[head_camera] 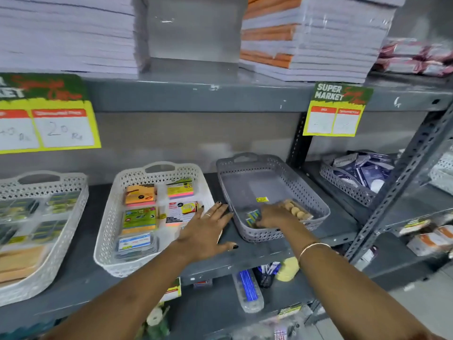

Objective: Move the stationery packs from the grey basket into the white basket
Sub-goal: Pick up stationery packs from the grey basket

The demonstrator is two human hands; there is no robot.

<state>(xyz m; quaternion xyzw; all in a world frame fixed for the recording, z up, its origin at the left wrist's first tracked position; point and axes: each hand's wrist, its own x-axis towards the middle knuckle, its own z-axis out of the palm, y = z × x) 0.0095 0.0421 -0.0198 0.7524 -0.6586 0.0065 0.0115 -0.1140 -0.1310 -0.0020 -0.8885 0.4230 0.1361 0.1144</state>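
Observation:
The grey basket [247, 187] stands on the grey shelf, right of centre, and is mostly bare inside. At its near end lie a blue-green pack [253, 215] and a clear pack of round tan pieces [297, 209]. My right hand [274, 215] reaches into that end, with fingers curled around the blue-green pack and touching the tan pack. To its left the white basket [107, 217] holds several colourful sticky-note packs [139, 195]. My left hand [208, 229] lies flat with fingers spread across the white basket's right rim.
Another white basket [49, 187] sits at the far left. A second grey basket [343, 185] with dark blue packs sits at the right, behind a slanted slotted post [402, 182]. Price tags [335, 111] hang from the upper shelf, which holds paper stacks. Goods fill the lower shelf [247, 288].

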